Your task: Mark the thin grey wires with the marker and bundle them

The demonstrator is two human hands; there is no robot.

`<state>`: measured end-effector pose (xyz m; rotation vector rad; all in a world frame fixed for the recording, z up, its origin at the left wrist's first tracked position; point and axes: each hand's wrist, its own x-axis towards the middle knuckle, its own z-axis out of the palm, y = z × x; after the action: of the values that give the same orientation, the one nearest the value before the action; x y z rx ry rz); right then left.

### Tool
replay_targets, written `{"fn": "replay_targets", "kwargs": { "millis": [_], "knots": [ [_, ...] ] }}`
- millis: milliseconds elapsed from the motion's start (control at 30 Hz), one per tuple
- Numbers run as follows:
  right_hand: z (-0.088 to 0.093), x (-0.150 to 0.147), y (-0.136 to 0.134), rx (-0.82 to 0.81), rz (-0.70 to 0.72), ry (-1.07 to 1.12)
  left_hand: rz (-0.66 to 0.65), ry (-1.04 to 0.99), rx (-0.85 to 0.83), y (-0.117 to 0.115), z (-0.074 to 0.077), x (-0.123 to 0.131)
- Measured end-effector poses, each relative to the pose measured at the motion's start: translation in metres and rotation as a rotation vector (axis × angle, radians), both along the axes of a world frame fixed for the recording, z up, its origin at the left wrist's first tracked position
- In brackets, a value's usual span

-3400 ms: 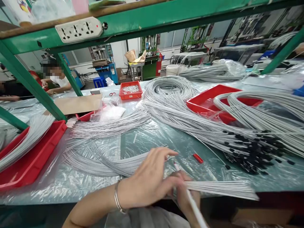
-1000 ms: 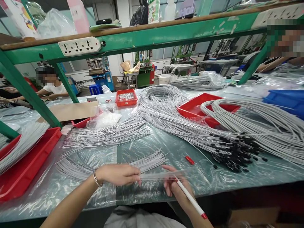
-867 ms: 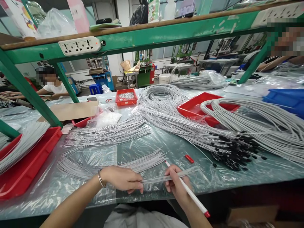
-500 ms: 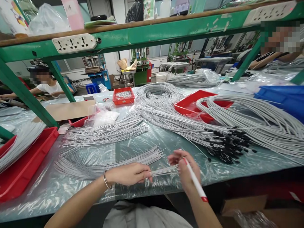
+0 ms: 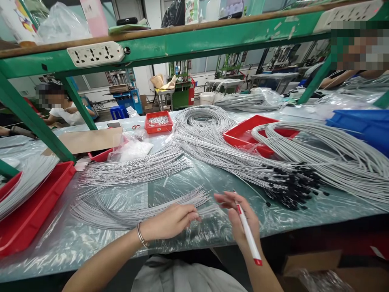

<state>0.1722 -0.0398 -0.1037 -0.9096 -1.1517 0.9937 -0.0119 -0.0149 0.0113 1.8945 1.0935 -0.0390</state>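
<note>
The right hand (image 5: 253, 219) grips a white pen (image 5: 250, 238) over the table's near edge, its long axis slanting, tip forward-left, red tail toward the wrist. Alongside, the left hand (image 5: 168, 221) pinches blurred wires (image 5: 210, 211) pointing rightward. At left, a long red tray (image 5: 50, 209) holds curved cables (image 5: 30, 182). Farther, another red tray (image 5: 241, 132) contains clear plastic (image 5: 254, 148); beyond, a small red box (image 5: 158, 129) holds tiny silvery pieces (image 5: 158, 121).

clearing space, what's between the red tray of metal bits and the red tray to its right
In the head view, coiled grey cables lie between the small tray and larger tray.
</note>
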Motion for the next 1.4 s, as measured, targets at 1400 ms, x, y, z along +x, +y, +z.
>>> {"fn": "replay_targets", "kwargs": {
  "millis": [1400],
  "knots": [
    [0.009,-0.022,-0.014,-0.251,0.347,-0.105,0.132,-0.152,-0.31,0.002,-0.011,0.003]
  ]
}}
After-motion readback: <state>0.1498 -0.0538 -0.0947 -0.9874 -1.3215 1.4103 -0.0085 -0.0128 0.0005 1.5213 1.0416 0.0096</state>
